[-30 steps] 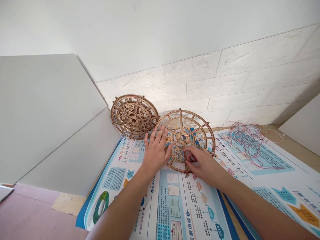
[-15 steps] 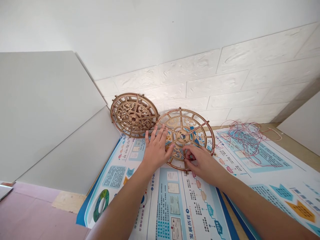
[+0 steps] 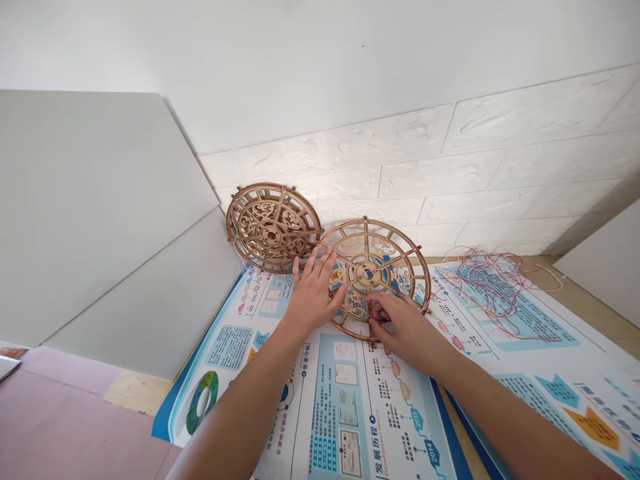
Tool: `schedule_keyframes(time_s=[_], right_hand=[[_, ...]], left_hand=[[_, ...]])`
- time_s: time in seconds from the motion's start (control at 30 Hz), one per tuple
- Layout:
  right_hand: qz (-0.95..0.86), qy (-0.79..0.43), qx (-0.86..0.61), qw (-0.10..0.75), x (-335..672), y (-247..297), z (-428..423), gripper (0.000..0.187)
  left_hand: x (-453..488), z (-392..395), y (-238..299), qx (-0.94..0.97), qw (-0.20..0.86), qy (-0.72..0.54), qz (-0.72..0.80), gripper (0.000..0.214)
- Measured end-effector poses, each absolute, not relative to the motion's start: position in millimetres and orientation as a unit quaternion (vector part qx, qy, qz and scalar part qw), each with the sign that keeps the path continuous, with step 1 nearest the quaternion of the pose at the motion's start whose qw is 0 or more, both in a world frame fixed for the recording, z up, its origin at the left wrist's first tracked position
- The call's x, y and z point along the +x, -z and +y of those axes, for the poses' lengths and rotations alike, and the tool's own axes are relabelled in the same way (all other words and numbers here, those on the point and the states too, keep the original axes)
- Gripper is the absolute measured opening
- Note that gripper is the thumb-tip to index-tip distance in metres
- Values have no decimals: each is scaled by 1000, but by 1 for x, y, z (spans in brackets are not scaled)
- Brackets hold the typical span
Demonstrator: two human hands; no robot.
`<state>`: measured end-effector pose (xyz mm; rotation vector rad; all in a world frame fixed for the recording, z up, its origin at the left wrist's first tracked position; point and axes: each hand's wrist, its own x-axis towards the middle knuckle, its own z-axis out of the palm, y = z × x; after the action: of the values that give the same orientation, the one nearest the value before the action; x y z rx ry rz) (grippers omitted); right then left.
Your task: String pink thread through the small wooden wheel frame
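Observation:
A round wooden fretwork wheel lies flat on a printed poster. My left hand rests on the wheel's left rim with its fingers stretched out. My right hand sits at the wheel's lower edge, its fingertips pinched on a thin red wire at the wheel. A second, similar wooden wheel leans upright against the white brick wall, just left of the first.
A loose tangle of red and pink wire lies on the poster to the right. Large grey boards lean against the wall on the left. Another grey panel stands at the far right. Pink flooring shows at lower left.
Both hands stay on the flat wheel with hardly any shift. The camera has swung slightly to the left and down, so the scene sits a little further right.

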<state>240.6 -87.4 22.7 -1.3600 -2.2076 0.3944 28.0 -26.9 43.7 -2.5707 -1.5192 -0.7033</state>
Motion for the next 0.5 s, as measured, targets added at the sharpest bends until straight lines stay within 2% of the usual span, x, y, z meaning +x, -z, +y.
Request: schedule_keyframes(time_s=[0.5], right_hand=[[-812,-158,-496,265,241,-24,-88,30]], left_hand=[[31,-29,-39,-826,43,254,-502,59]])
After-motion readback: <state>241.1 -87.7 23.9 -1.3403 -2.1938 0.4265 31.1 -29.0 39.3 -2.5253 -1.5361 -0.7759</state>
